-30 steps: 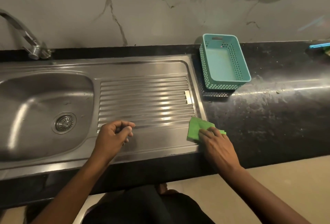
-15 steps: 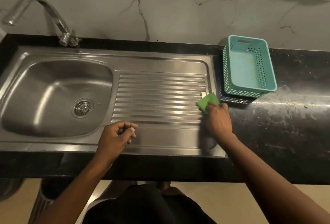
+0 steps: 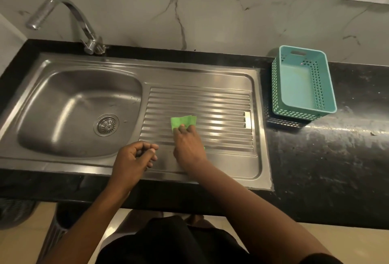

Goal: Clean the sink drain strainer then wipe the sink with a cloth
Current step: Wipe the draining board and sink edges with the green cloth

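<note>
A steel sink (image 3: 63,103) with a ribbed drainboard (image 3: 221,116) lies in the black counter. The round drain strainer (image 3: 107,125) sits in the basin floor. A green cloth (image 3: 182,121) lies flat on the left part of the drainboard, and my right hand (image 3: 188,146) presses on it with the fingers spread over its near edge. My left hand (image 3: 134,157) hovers loosely curled over the sink's front rim, just left of the right hand, holding nothing.
A chrome tap (image 3: 84,28) stands at the back left of the sink. A teal perforated plastic basket (image 3: 303,112) sits on the counter (image 3: 336,158) right of the drainboard. A marble wall rises behind. My dark clothing and feet show below the counter edge.
My right hand has slid the green cloth from the drainboard's right edge leftward across the ribs. My left hand has stayed near the front rim. The camera view shifted left.
</note>
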`<state>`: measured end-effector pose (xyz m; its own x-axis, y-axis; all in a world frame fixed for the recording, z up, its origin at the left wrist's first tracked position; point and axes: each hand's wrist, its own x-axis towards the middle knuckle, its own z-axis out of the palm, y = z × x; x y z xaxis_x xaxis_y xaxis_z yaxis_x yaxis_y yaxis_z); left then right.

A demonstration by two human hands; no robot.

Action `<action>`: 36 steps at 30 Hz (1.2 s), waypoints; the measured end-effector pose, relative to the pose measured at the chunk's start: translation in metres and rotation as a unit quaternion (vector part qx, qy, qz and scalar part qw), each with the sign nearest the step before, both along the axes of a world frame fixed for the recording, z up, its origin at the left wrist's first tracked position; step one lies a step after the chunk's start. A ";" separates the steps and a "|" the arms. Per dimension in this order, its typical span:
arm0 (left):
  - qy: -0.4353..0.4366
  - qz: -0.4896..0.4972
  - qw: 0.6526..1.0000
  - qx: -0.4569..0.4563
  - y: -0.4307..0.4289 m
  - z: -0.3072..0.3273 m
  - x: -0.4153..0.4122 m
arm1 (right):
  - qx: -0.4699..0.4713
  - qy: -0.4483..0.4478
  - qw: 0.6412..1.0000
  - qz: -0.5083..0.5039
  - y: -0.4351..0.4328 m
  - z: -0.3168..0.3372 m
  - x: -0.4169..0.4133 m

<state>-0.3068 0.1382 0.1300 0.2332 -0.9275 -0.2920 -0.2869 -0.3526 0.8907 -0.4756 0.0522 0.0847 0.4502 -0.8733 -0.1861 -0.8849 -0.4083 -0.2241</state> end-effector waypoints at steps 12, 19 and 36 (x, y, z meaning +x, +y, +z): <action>0.007 -0.055 0.998 0.026 0.004 -0.012 -0.005 | -0.041 0.171 0.976 -0.128 -0.018 0.005 -0.202; 0.034 -0.073 0.996 0.045 0.021 -0.014 -0.014 | -0.030 0.118 0.965 -0.233 -0.057 0.010 -0.123; 0.044 -0.090 0.993 0.060 0.018 -0.020 -0.011 | -0.077 0.128 0.975 -0.167 -0.097 0.011 -0.169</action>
<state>-0.3180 0.1557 0.1095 0.0343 -0.9089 -0.4157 -0.2776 -0.4082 0.8697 -0.6448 -0.0451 0.0952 0.0914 -0.9896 -0.1108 -0.9932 -0.0986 0.0617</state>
